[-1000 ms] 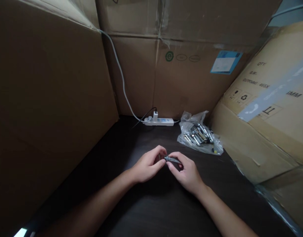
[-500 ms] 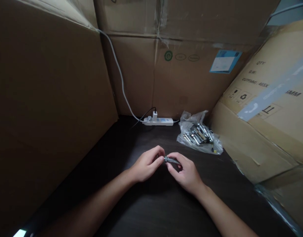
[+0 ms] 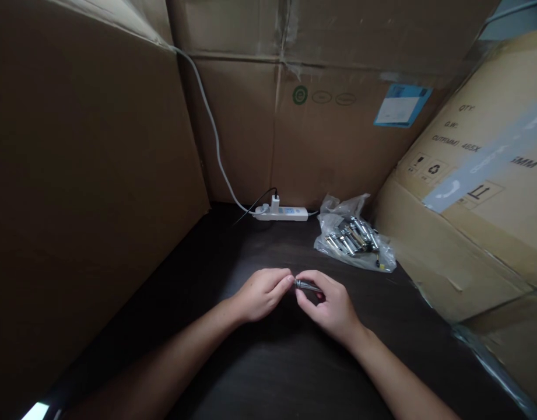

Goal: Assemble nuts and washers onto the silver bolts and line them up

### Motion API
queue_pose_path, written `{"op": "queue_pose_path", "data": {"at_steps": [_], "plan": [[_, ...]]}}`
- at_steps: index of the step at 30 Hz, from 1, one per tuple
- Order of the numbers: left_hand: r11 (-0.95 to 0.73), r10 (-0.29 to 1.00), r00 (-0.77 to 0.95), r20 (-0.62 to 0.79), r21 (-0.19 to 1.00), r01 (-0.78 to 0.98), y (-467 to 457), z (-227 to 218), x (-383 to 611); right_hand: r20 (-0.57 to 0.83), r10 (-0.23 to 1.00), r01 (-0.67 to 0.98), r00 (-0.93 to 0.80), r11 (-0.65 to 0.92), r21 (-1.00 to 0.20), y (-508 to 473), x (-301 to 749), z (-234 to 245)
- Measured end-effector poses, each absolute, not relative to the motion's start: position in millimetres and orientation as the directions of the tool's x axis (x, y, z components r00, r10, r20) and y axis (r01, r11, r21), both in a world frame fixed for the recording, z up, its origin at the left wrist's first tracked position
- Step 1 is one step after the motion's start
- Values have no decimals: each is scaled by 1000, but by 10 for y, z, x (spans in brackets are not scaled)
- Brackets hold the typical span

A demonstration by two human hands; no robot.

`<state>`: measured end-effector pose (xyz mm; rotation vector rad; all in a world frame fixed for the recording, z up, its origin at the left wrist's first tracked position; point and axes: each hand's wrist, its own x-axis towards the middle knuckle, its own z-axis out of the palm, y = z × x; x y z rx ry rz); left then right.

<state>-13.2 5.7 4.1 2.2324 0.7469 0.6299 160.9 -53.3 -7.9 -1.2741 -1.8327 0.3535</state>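
Both my hands meet over the dark tabletop [image 3: 268, 373] at the middle of the view. My right hand [image 3: 332, 306] grips a small metal bolt [image 3: 307, 286] between thumb and fingers, its shaft lying roughly level. My left hand [image 3: 263, 294] is curled, its fingertips pinched on the bolt's left end. Whatever small part sits under those fingertips is hidden. A clear plastic bag [image 3: 353, 239] with several more metal bolts lies on the table just beyond my right hand.
Large cardboard boxes wall in the table: one on the left [image 3: 84, 175], one at the back [image 3: 316, 116], one leaning at the right [image 3: 478, 175]. A white power strip [image 3: 281, 213] with a plugged adapter and white cable lies against the back box.
My left hand's fingers have curled lower and closer onto the bolt's end. My right hand and the bolt stay in nearly the same place.
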Motion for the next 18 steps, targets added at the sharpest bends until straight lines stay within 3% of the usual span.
{"op": "queue_pose_path", "data": {"at_steps": [6, 18], "plan": [[-557, 681, 694, 233, 780, 284, 15, 75, -137, 474, 875, 624, -95, 423, -657, -531, 1612, -51], [-585, 679, 696, 233, 745, 321, 54, 70, -136, 487, 868, 621, -103, 438, -650, -528, 1602, -84]]}}
